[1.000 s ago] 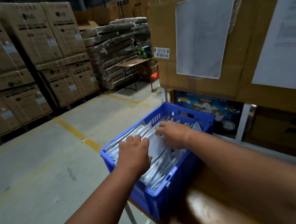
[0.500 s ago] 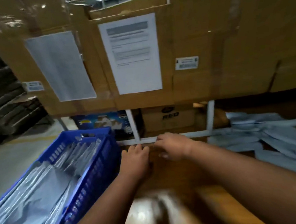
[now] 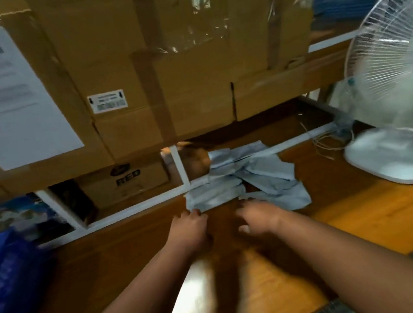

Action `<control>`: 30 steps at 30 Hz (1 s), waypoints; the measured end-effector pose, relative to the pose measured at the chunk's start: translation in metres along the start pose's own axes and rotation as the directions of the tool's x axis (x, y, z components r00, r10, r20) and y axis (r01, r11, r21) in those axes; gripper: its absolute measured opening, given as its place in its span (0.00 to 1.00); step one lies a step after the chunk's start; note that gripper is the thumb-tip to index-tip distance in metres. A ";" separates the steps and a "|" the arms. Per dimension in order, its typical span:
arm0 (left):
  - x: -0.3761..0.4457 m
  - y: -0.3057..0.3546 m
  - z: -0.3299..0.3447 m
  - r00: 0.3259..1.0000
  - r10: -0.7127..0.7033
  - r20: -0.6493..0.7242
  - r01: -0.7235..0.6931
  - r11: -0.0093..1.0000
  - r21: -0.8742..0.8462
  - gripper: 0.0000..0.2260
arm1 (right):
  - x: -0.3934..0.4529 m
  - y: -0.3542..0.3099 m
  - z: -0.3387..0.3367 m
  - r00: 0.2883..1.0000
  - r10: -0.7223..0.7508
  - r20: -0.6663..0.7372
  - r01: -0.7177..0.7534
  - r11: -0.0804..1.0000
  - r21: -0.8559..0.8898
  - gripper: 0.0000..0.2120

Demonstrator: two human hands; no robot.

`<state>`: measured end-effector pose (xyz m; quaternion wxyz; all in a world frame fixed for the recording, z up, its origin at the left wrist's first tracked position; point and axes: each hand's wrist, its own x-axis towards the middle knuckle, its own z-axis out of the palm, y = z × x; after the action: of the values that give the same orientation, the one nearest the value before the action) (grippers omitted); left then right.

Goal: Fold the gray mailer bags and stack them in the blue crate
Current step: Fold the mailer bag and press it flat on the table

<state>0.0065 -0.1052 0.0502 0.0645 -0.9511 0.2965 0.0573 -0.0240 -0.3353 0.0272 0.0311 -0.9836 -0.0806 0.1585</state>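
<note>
Both of the person's bare forearms reach forward over a brown wooden table (image 3: 359,216). The left hand (image 3: 189,230) lies palm down near the middle of the view, its fingers loosely bent and close together, the fingertips at or just short of the near corner of the gray mailer bags (image 3: 246,180); the blur makes it impossible to say whether they actually touch. The right hand (image 3: 259,218) hovers just beside it at 3 o'clock, palm down, fingers loosely spread and slightly curved, holding nothing, its fingertips near the lower edge of the same heap.

The bags lie in a loose, overlapping pile at about 12 o'clock from the hands, flat on the table, some reaching back across a white metal frame rail (image 3: 134,211) at the table's far edge. None is in either hand.

The blue crate (image 3: 8,292) sits at 9 o'clock, cut off by the left edge of the view and heavily blurred, so its contents cannot be made out.

Behind the table, from 10 to 1 o'clock, stand large cardboard boxes (image 3: 180,82) wrapped in tape and plastic film, with a white printed sheet (image 3: 8,100) stuck on at 10 o'clock and a small white label (image 3: 107,101) nearer the centre. Under them a smaller box printed RED (image 3: 126,180) shows through the frame. A white fan (image 3: 396,85) stands on the table at 2 o'clock, well apart from the bags.
</note>
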 end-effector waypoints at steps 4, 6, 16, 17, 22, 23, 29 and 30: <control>0.040 0.044 0.029 0.994 0.087 0.068 -0.083 0.995 -0.062 0.25 | -0.014 0.062 0.028 0.997 0.080 0.015 -0.080 0.997 0.014 0.27; 0.060 0.066 0.041 0.978 0.160 0.136 -0.150 0.985 -0.087 0.29 | -0.018 0.088 0.042 0.993 0.116 0.007 -0.116 0.993 0.017 0.27; 0.127 0.112 0.095 0.931 0.254 0.264 -0.238 0.967 -0.089 0.41 | -0.021 0.118 0.082 0.987 0.103 -0.119 -0.104 0.995 -0.002 0.26; 0.123 0.110 0.098 0.932 0.253 0.261 -0.240 0.967 -0.080 0.41 | -0.020 0.115 0.083 0.985 0.101 -0.143 -0.104 0.994 -0.014 0.26; 0.077 0.094 0.095 0.954 0.223 0.200 -0.215 0.975 -0.061 0.42 | -0.018 0.088 0.086 0.978 0.057 -0.199 -0.071 0.996 -0.061 0.27; 0.068 0.090 0.094 0.961 0.206 0.187 -0.199 0.978 -0.055 0.41 | -0.018 0.080 0.086 0.977 0.042 -0.208 -0.059 0.995 -0.076 0.26; 0.007 0.054 0.104 0.994 0.056 0.094 -0.053 0.998 -0.029 0.37 | -0.015 0.013 0.086 0.958 -0.086 -0.274 0.057 0.992 -0.115 0.21; -0.008 0.045 0.110 0.997 0.037 0.063 -0.036 0.999 -0.017 0.36 | -0.014 0.000 0.087 0.953 -0.127 -0.276 0.096 0.987 -0.125 0.20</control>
<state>-0.0335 -0.1200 -0.0607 0.0654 -0.9438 0.3110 0.0907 -0.0643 -0.3348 -0.0510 -0.0033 -0.9902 -0.1394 0.0095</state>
